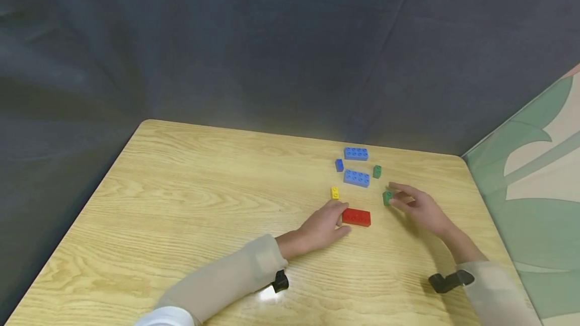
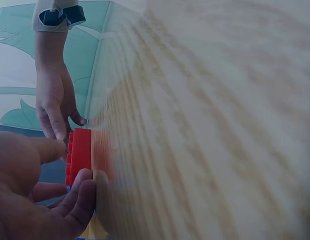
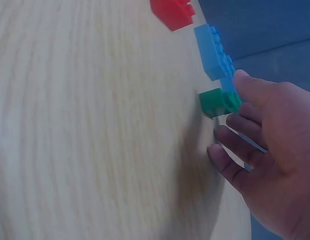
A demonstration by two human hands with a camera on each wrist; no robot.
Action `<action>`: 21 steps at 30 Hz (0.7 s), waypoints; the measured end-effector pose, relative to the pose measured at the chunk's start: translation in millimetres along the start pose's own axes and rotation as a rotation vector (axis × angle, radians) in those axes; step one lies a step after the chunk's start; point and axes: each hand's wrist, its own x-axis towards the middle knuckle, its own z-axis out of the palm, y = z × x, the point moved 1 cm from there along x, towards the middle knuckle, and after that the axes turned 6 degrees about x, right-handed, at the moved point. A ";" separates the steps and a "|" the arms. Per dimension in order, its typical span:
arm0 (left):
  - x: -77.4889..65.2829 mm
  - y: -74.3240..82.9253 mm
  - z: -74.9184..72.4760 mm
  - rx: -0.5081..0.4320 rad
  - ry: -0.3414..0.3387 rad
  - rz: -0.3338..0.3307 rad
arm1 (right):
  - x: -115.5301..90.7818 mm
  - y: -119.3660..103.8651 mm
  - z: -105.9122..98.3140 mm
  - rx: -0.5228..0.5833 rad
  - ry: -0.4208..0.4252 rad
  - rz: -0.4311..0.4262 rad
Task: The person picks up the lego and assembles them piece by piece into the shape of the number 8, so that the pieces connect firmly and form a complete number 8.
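Note:
My left hand (image 1: 321,225) is at the left end of a red toy brick (image 1: 356,217) with two rows of studs. Its fingertips reach the brick's far left corner, while the thumb sticks out on the near side; in the left wrist view the fingers overlap the end of the red brick (image 2: 81,155). My right hand (image 1: 423,210) hovers around a small green brick (image 1: 387,198), thumb and fingers spread. Seen from the right wrist, the thumb and fingers of the right hand (image 3: 280,145) stand apart beside the green brick (image 3: 214,102).
Beyond the hands lie two long blue bricks (image 1: 357,178), a small blue brick (image 1: 339,165) and another green brick (image 1: 377,171). A small yellow brick (image 1: 334,193) sits just past the left fingers. Dark cloth (image 1: 272,54) hangs behind the wooden table (image 1: 190,190).

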 end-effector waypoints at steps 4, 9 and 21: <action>2.7 1.5 3.2 0.007 0.011 -0.022 | 1.8 4.6 5.9 -0.021 0.004 0.007; 4.8 3.0 5.8 0.018 0.031 -0.063 | 3.4 10.1 11.5 -0.051 0.034 0.000; 7.8 3.4 6.6 -0.025 0.093 -0.121 | 5.1 12.6 16.7 -0.093 0.103 -0.027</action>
